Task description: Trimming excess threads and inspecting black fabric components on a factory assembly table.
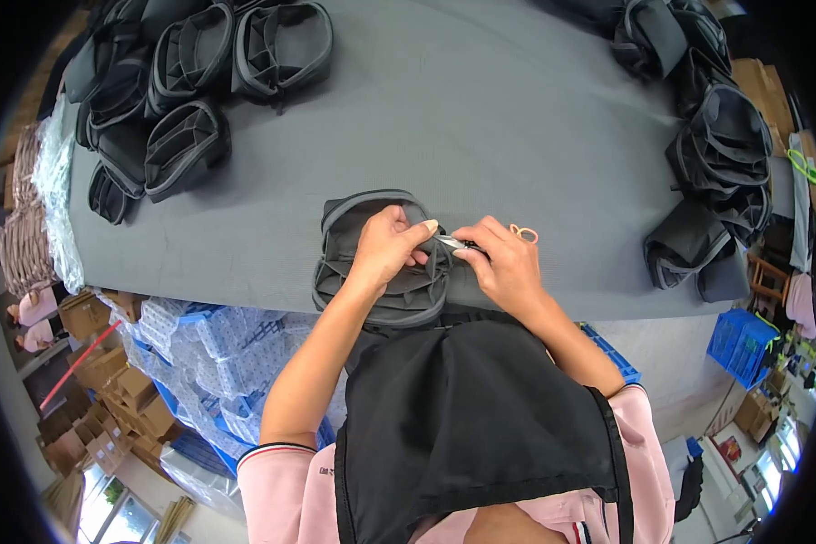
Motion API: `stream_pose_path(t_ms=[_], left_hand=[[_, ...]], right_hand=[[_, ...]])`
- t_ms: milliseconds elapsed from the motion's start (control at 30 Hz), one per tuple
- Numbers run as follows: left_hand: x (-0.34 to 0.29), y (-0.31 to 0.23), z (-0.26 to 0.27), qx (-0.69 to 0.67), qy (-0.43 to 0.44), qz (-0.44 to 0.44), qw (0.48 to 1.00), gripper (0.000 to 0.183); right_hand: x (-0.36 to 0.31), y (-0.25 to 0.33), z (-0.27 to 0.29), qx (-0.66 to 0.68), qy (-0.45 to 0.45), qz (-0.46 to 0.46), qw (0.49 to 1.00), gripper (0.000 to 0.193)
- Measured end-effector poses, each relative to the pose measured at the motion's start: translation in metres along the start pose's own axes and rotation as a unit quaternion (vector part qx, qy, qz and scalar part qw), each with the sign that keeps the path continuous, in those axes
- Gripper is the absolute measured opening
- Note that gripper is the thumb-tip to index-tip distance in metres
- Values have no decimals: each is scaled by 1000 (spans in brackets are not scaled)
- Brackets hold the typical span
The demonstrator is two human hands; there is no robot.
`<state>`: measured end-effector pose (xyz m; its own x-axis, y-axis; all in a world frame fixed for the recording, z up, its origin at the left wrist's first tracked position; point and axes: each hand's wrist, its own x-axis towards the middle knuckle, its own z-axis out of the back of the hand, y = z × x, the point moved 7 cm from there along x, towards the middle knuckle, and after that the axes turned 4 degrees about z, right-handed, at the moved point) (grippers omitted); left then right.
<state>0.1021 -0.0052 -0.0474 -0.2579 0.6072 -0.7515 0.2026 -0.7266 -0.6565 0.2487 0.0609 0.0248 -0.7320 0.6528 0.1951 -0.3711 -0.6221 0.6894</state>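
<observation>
An open black pouch (335, 234) with inner dividers and a zip round its rim lies at the table's near edge. Over its opening, my left hand (390, 243) is closed, with thumb and fingers pinching the pouch's right rim. My right hand (510, 267) grips a pair of small scissors (450, 242), whose orange finger loops show above the knuckles. The blades point left at the pinched rim, close to my left thumb. Whether they touch the fabric or a thread I cannot tell.
Several similar pouches (281, 50) are heaped at the far left of the grey-covered table (480, 109); more pouches (721, 136) line its right side. Clear plastic film (56, 195) hangs at the left edge. Blue crates with wrapped goods (227, 349) stand below.
</observation>
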Motion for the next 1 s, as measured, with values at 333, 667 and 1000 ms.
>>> stream_pose_path(t_ms=[333,667,1000], left_hand=[[-41,-30,-9,437,-10,-208,875,54],[-10,-20,-10,468,-55,-235,850,25],[0,-10,-4,334,-122,-145,923,34]], right_hand=[[-36,-36,-53,359,47,-364,858,29],[-32,-40,-79,414,22,-409,813,19],[-29,-60,-86,454,34,-391,800,14]])
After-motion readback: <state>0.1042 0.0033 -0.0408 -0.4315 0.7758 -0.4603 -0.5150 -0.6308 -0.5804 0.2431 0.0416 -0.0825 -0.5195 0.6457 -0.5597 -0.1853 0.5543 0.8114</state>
